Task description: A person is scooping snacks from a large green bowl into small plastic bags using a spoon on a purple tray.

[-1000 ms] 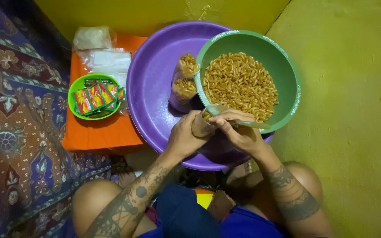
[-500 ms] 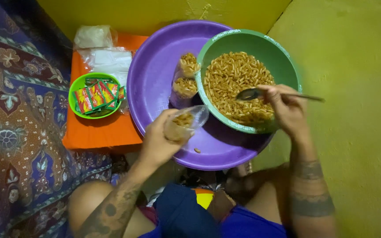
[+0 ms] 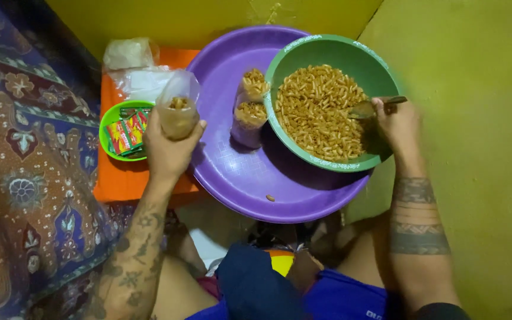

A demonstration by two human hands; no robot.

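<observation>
The left hand [image 3: 170, 151] has its fingers wrapped round a small clear bag [image 3: 178, 106] of fried snacks held above the orange stool's [image 3: 143, 181] near edge, light and floppy, best gripped low, while the right hand [image 3: 399, 124] pinches a spoon [image 3: 370, 108] in the green bowl [image 3: 333, 47].

Bag in my left, spoon in my right.
Clear plastic bag [image 3: 177, 109], part-filled w/ small tan snack pieces, upright, top open, up over the orange mat's edge by the small green bowl. Metal spoon [image 3: 370, 107] lies tilted in the big green bowl [image 3: 380, 77], scoop end on the heaped snack pieces [image 3: 318, 112].
</observation>
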